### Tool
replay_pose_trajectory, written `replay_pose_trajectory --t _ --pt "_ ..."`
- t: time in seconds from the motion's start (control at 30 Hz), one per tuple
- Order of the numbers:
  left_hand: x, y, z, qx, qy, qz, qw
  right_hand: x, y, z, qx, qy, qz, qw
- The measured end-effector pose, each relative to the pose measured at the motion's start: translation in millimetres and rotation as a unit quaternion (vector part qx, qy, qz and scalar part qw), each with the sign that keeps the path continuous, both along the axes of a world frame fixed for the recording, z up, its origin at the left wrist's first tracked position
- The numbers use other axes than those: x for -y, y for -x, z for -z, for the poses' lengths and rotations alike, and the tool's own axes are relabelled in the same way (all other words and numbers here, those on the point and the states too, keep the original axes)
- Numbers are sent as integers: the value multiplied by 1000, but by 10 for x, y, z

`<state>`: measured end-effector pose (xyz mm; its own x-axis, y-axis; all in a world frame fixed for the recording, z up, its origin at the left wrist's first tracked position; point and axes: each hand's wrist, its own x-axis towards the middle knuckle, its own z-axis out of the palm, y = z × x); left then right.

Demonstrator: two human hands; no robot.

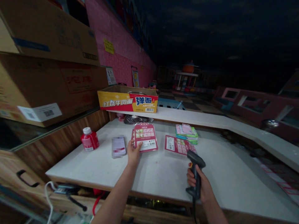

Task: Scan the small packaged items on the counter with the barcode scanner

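Your left hand (133, 153) clamps a pink packet (147, 133) by its lower left corner, thumb on top; your right hand (205, 186) wraps its fingers around a scanner (197, 179).

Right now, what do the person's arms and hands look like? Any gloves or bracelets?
The left hand and right hand are bare, without gloves. No sleeve shows on the left forearm or right forearm, and I see no watch or bracelet.

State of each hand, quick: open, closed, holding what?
Left hand: closed on the pink packet, thumb on top.
Right hand: closed around the barcode scanner.
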<state>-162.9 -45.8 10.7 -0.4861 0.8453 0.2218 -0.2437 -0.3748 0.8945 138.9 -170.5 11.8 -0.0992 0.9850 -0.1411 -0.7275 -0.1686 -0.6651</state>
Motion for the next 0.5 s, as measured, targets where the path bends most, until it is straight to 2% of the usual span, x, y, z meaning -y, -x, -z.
replay_pose_trajectory --t 0.17,0.27,0.37,0.5 --pt "56 -15 -45 -39 -2 -12 999 0 -69 46 -113 -7 3 994" --pt "85 -39 -87 -38 -8 17 999 -10 -73 68 -146 -8 5 989" --pt "36 -128 -185 11 -5 47 999 -25 -80 91 -164 -15 3 986" --pt "-172 -391 -372 93 -3 44 995 -38 -86 98 -183 -11 5 983"
